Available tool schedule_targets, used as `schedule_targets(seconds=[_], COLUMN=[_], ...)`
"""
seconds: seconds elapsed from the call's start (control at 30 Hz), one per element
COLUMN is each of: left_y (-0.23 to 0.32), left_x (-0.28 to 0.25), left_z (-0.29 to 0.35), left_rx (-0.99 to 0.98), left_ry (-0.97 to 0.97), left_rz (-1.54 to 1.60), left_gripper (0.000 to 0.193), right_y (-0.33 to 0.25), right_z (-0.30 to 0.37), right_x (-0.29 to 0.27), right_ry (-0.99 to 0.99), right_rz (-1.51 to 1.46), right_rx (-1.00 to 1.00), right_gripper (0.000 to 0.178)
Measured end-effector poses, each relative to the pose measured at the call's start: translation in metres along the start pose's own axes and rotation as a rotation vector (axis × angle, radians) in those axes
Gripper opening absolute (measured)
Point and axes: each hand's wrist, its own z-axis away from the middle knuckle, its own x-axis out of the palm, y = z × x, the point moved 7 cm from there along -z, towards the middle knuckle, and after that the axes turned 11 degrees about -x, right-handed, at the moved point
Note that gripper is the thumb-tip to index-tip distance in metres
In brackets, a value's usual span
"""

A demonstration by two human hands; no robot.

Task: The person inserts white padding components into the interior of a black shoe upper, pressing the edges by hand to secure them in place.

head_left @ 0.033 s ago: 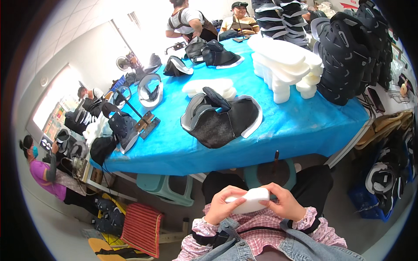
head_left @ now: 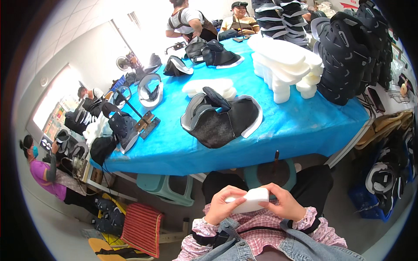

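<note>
With the clock centred on the wearer's view, a person in a purple top (head_left: 52, 187) works between eight and nine o'clock. A red ribbed cushion (head_left: 139, 228) lies at seven. At nine, a dark metal stand (head_left: 148, 124) rests on the table, whose blue cover (head_left: 296, 124) spreads across the middle. A green stool (head_left: 152, 182) sits below the table's edge, also towards seven. A few flat white pieces (head_left: 198, 88) lie at twelve, and in front of them, almost at the hub, is a black liner (head_left: 209, 126) with a pale rim.

Just before six, the left hand (head_left: 223, 204) is closed in a light pinch, thumb on the near face of a white pad (head_left: 249, 201) and fingers curled over its far side. The pad is at five o'clock, off the table and above the lap. The right hand (head_left: 285, 204), between four and five, grips the pad's other end in the same manner. No change shows against the frame just before: pad, thumbs and liner match it, which suggests a steady two-handed hold, with the liner left alone.

Further right, a pile of white pads (head_left: 278, 65) rises between one and two, a tall stack of black pieces (head_left: 342, 61) leans at two, and a blue crate (head_left: 358, 201) holding black and white pieces stands at four
</note>
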Motion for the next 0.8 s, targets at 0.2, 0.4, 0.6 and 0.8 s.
schedule_targets(seconds=[0.2,0.4,0.6,0.8], left_y=[0.008,0.002,-0.015,-0.005], left_x=[0.006,0.008,0.011,0.006], left_z=[0.001,-0.004,-0.005,-0.001], left_rx=[0.037,-0.026,-0.115,-0.008], left_ry=[0.091,0.088,-0.012,-0.006], left_rz=[-0.139,0.22,0.085,0.027], left_gripper=[0.009,0.029,0.03,0.038], right_y=[0.004,0.0,-0.009,-0.007], right_z=[0.001,-0.003,-0.002,-0.004], right_x=[0.001,-0.007,-0.008,-0.002], right_ry=[0.021,0.079,0.089,0.054], right_rz=[0.016,0.137,0.209,0.197], right_rx=[0.041,-0.102,-0.202,-0.204], right_gripper=[0.036,0.029,0.033,0.03])
